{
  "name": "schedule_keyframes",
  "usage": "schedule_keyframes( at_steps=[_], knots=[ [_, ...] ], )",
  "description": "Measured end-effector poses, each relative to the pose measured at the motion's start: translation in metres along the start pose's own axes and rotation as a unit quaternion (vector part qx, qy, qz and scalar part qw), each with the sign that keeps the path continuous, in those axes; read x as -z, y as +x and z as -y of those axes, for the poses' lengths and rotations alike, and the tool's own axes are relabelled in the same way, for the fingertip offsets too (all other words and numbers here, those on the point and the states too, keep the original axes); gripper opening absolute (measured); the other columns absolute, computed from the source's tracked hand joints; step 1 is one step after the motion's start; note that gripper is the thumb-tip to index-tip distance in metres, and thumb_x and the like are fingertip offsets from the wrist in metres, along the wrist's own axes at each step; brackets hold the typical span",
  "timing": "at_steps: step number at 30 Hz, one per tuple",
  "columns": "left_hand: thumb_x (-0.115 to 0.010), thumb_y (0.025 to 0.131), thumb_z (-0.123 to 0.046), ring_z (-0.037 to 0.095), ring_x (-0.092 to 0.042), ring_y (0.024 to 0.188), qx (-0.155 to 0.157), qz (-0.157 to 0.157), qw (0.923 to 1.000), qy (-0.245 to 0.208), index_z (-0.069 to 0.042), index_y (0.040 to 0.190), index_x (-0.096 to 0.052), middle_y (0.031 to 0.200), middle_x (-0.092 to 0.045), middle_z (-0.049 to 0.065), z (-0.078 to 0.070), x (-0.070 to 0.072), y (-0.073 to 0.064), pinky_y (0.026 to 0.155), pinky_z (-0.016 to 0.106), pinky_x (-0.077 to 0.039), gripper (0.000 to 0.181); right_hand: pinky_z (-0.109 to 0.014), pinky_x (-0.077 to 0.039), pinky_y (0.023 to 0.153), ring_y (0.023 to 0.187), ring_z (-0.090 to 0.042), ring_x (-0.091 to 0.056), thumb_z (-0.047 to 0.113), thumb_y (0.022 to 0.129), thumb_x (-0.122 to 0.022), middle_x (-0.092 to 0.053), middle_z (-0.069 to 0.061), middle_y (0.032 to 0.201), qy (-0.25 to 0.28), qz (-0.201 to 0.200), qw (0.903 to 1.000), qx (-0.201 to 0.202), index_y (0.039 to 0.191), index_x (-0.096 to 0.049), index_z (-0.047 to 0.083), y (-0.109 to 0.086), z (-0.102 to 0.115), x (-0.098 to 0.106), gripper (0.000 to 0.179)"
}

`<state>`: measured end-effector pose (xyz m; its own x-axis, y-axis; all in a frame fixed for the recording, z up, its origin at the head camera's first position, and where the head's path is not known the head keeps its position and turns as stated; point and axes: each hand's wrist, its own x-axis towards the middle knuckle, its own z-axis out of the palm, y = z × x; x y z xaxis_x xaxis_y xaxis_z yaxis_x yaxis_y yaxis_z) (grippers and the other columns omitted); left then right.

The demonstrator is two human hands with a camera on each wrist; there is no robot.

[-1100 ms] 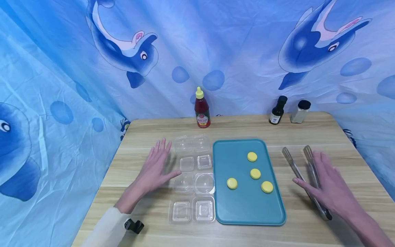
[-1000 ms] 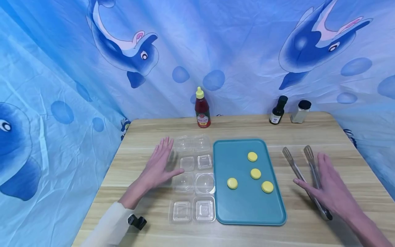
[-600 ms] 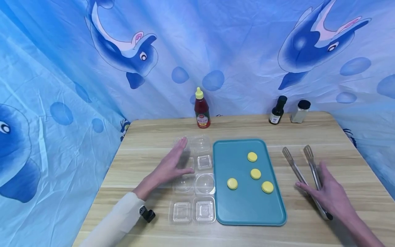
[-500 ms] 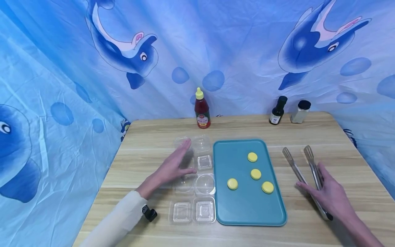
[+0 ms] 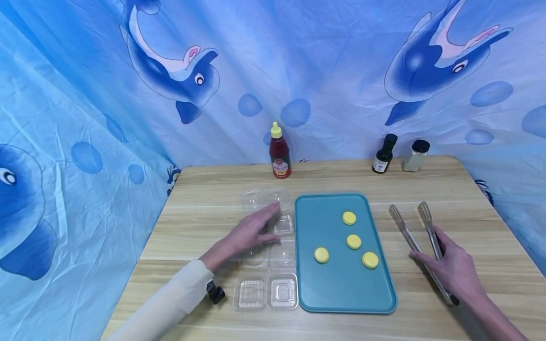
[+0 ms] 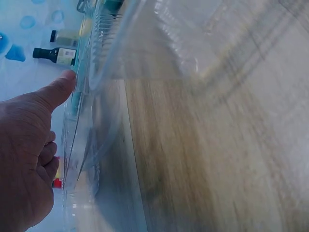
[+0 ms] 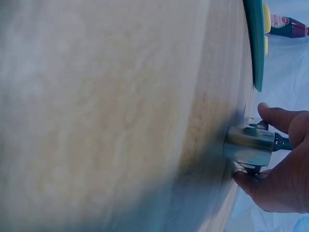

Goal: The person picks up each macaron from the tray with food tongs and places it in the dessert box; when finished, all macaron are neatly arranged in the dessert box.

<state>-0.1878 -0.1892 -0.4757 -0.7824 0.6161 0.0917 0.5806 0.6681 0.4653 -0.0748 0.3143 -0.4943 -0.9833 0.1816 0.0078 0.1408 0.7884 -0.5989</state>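
In the head view my left hand [image 5: 251,232] reaches over the clear plastic clamshell boxes [image 5: 283,290], palm down. Its thumb and fingertips lie around the small box [image 5: 283,225] in the second row, fingers loosely extended and apart. The left wrist view has the thumb [image 6: 62,88] stretched along a clear plastic edge [image 6: 79,121], the other fingers bent beyond it. My right hand [image 5: 458,267] grips metal tongs [image 5: 408,236] spread in a V, thumb by the left arm and fingers at the right one. Close up, thumb and finger flank the tongs' shiny hinge end [image 7: 248,147].
A teal tray [image 5: 332,298] with several round yellow macaron-like pieces [image 5: 353,241] lies between the hands. At the back of the wooden table [image 5: 204,189] stand a red sauce bottle [image 5: 279,158], a small dark bottle [image 5: 384,154] and a black-capped jar [image 5: 414,157]. A blue dolphin curtain [image 5: 337,71] hangs behind.
My left hand has moved right, from beside the boxes to over their middle rows. My right hand has come down onto the tongs, fingers drawn in around them; the tongs have shifted slightly left.
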Motion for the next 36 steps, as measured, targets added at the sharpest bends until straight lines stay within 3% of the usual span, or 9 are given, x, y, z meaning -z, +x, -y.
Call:
schedule_keyframes(
  at_steps=[11,16,20,25,29,30,36],
  knots=[
    [-0.083,0.093,-0.040,0.031,-0.036,0.155,0.001,0.003,1.0000,0.003,-0.007,0.167,-0.031,0.169,-0.034,0.016,-0.001,-0.003,0.003,0.126,0.052,-0.032,0.096,-0.077,-0.043,0.097,0.130,-0.068,-0.043,0.031,0.095,-0.083,-0.042,-0.044,0.146,0.014,-0.023,0.9996,0.006,0.157,-0.033,-0.014,-0.001,-0.003,-0.001,0.091],
    [-0.082,0.094,-0.038,0.030,-0.039,0.153,-0.008,0.001,0.9999,0.012,-0.007,0.166,-0.033,0.168,-0.038,0.016,0.000,-0.005,0.004,0.125,0.050,-0.033,0.092,-0.072,-0.047,0.093,0.126,-0.065,-0.051,0.024,0.093,-0.085,-0.050,-0.042,0.141,0.020,-0.045,0.9987,0.015,0.153,-0.043,-0.013,-0.003,-0.004,-0.003,0.082],
    [-0.081,0.095,-0.036,0.031,-0.040,0.153,-0.009,0.000,0.9999,0.013,-0.007,0.166,-0.034,0.168,-0.038,0.016,0.000,-0.005,0.004,0.125,0.052,-0.033,0.090,-0.046,-0.052,0.083,0.119,-0.057,-0.059,0.022,0.090,-0.087,-0.057,-0.040,0.137,0.023,-0.061,0.9974,0.031,0.148,-0.053,-0.010,-0.004,-0.004,-0.003,0.074],
    [-0.081,0.095,-0.036,0.032,-0.041,0.152,-0.005,0.002,0.9999,0.014,-0.008,0.165,-0.035,0.167,-0.039,0.016,-0.002,-0.004,0.005,0.125,0.051,-0.033,0.088,-0.020,-0.042,0.074,0.114,-0.055,-0.063,0.021,0.088,-0.089,-0.060,-0.040,0.134,0.030,-0.062,0.9963,0.052,0.148,-0.057,-0.004,-0.004,0.003,0.000,0.072],
    [-0.081,0.095,-0.036,0.033,-0.042,0.152,-0.008,-0.001,0.9998,0.018,-0.008,0.165,-0.037,0.166,-0.041,0.016,-0.002,-0.004,0.005,0.125,0.053,-0.034,0.087,-0.012,-0.044,0.077,0.116,-0.057,-0.062,0.020,0.088,-0.090,-0.060,-0.039,0.134,0.045,-0.054,0.9946,0.075,0.148,-0.058,-0.003,-0.003,0.014,0.003,0.071],
    [-0.082,0.095,-0.035,0.034,-0.042,0.151,-0.009,-0.003,0.9998,0.018,-0.007,0.164,-0.037,0.166,-0.041,0.017,-0.002,-0.004,0.006,0.125,0.054,-0.035,0.087,-0.007,-0.041,0.074,0.115,-0.055,-0.064,0.019,0.088,-0.090,-0.062,-0.039,0.133,0.048,-0.054,0.9939,0.083,0.147,-0.060,-0.003,-0.003,0.017,0.003,0.070],
    [-0.083,0.093,-0.036,0.034,-0.044,0.150,-0.012,-0.004,0.9996,0.024,-0.008,0.164,-0.039,0.165,-0.043,0.017,-0.002,-0.004,0.007,0.124,0.053,-0.035,0.088,-0.006,-0.041,0.066,0.094,-0.031,-0.068,0.010,0.082,-0.092,-0.069,-0.034,0.124,0.048,-0.055,0.9892,0.127,0.140,-0.066,-0.002,-0.002,0.035,0.002,0.064]
  ],
)
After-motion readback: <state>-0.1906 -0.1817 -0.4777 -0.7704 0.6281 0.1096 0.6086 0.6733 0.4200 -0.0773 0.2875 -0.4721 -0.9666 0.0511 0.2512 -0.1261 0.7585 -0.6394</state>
